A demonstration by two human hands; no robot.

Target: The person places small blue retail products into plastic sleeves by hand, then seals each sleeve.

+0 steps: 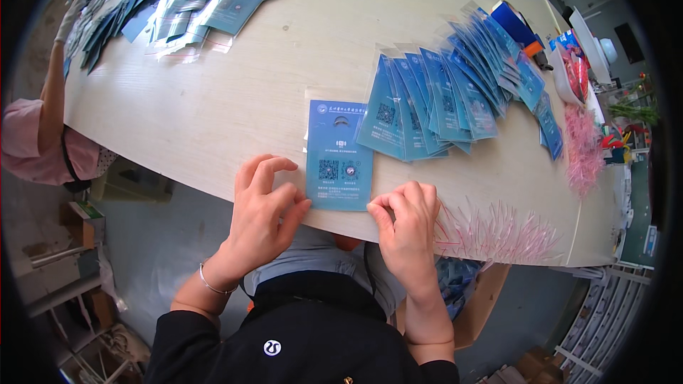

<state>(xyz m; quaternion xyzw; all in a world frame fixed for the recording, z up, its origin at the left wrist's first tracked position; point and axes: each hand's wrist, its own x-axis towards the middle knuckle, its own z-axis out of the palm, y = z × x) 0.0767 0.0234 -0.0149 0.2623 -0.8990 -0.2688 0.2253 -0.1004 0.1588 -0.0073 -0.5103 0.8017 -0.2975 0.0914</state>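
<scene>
A blue printed card (339,149) in a clear plastic bag lies upright before me near the table's front edge, with a small arched slot near its top. My left hand (265,203) is beside its lower left edge, fingers bent and apart, the thumb tip close to the edge. At the lower right corner my right hand (409,224) pinches the bagged card between thumb and index finger. Just to the right, a fanned row of similar bagged blue cards (445,103) overlaps across the table, its nearest card close to the one before me.
More bagged cards (238,1) are piled at the far left. Pinkish twist ties (498,235) lie by the right front edge, and a pink bundle (585,149) sits farther right. At left is another person's pink sleeve (28,131). A cardboard box (484,302) stands below the table.
</scene>
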